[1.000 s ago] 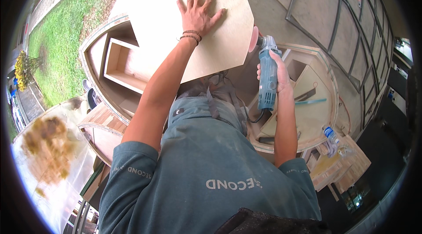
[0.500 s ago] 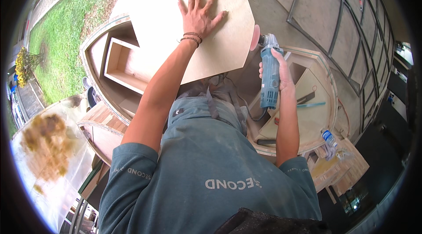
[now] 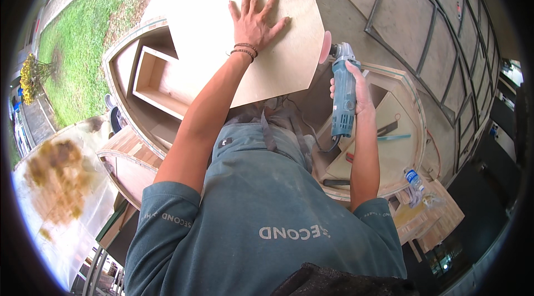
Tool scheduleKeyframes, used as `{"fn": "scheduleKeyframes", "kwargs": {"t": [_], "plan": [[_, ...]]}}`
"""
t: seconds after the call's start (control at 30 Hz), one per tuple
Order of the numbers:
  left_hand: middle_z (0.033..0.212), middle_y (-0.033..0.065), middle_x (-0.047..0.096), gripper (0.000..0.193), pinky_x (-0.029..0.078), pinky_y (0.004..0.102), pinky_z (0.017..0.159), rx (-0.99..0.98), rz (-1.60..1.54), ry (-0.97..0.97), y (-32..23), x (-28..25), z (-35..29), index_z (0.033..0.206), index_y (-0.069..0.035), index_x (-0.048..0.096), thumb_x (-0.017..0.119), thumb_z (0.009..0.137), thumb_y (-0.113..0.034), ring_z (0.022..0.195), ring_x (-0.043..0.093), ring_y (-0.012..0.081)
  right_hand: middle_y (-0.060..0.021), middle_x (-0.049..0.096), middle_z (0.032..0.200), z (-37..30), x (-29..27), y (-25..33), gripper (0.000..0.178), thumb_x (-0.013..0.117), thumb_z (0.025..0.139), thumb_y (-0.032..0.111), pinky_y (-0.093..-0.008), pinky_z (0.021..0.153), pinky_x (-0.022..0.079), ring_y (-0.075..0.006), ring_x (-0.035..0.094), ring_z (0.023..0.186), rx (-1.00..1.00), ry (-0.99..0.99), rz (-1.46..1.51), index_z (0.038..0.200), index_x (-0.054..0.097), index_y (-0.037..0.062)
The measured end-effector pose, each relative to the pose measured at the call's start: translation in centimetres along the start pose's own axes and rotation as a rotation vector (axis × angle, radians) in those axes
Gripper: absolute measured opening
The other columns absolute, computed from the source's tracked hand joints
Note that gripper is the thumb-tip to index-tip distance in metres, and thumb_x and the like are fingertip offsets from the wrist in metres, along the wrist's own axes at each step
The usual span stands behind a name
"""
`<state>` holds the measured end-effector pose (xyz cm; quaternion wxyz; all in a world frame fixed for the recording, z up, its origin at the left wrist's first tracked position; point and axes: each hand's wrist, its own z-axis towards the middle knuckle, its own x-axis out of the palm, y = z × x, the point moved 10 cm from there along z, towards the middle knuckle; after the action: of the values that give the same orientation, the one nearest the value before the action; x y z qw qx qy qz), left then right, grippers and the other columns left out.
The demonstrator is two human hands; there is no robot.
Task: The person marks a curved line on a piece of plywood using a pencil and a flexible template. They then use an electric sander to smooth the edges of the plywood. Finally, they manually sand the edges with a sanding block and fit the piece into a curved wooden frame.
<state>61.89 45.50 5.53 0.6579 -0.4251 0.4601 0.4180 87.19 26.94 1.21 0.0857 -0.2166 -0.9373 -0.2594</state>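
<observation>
At the upper right we see a dark metal frame (image 3: 427,32) of crossing bars, and ahead of the person a pale panel (image 3: 292,54), the thing being worked, reaches over the curved left box (image 3: 123,54). A right box (image 3: 411,86), also curved, lies on the other side, partly hidden by the right forearm. The teal grinder (image 3: 344,96) is just beside the panel's right side, its cord (image 3: 337,140) trailing from the near end. The left hand (image 3: 256,26) lies flat on the panel, fingers spread, its grip clasping nothing. The right hand (image 3: 359,87) has its grip wrapped around the grinder's body. A clear bottle (image 3: 413,179) is beyond the right box's near end; inside that box we see a teal strip (image 3: 394,137) and, just beside it, a dark blade (image 3: 388,127). The pink disc (image 3: 326,46) sits right at the panel's edge; we cannot tell whether they touch. We judge the step in hand to be edge work, steadied by the left palm. The next move, to our eye, calls for light, even pressure along that edge, with the cord well away from the disc.
</observation>
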Motion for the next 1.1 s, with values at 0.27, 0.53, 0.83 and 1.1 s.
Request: {"fn": "scheduleKeyframes", "kwargs": {"t": [0.27,0.53,0.83,1.1], "plan": [[0.163,0.0148,0.028,0.072,0.009,0.0672,0.119,-0.003,0.013,0.002,0.03,0.21,-0.05,0.152,-0.033,0.044,0.043,0.093,-0.073,0.153,0.019,0.0346,-0.0121,0.068,0.081,0.27,-0.07,0.6,0.056,0.066,0.09,0.053,-0.0347,0.056,0.06,-0.0208,0.068,0.062,-0.005,0.013,-0.011,0.109,0.058,0.0016],[0.163,0.0145,0.028,0.071,0.009,0.0674,0.119,-0.008,-0.001,0.002,-0.01,0.01,-0.01,0.151,-0.032,0.045,0.045,0.093,-0.072,0.153,0.018,0.0349,-0.0114,0.067,0.079,0.24,0.01,0.96,0.055,0.067,0.088,0.054,-0.0338,0.055,0.059,-0.0198,0.067,0.061,-0.003,0.007,-0.015,0.107,0.058,0.0031],[0.162,0.0151,0.03,0.072,0.01,0.0674,0.118,-0.006,-0.01,-0.005,0.05,-0.05,-0.06,0.151,-0.032,0.045,0.046,0.092,-0.072,0.152,0.021,0.0357,-0.0113,0.067,0.079,0.23,0.0,1.03,0.054,0.066,0.089,0.053,-0.0338,0.055,0.059,-0.0198,0.067,0.061,-0.001,0.005,-0.021,0.106,0.059,0.0031],[0.162,0.0163,0.03,0.071,0.009,0.067,0.118,-0.003,-0.025,-0.006,-0.07,-0.35,0.05,0.15,-0.03,0.047,0.046,0.092,-0.071,0.152,0.021,0.036,-0.0118,0.067,0.08,0.38,-0.18,0.35,0.054,0.066,0.09,0.053,-0.0343,0.055,0.059,-0.0205,0.067,0.061,0.006,0.019,0.009,0.109,0.058,0.0026]]}}
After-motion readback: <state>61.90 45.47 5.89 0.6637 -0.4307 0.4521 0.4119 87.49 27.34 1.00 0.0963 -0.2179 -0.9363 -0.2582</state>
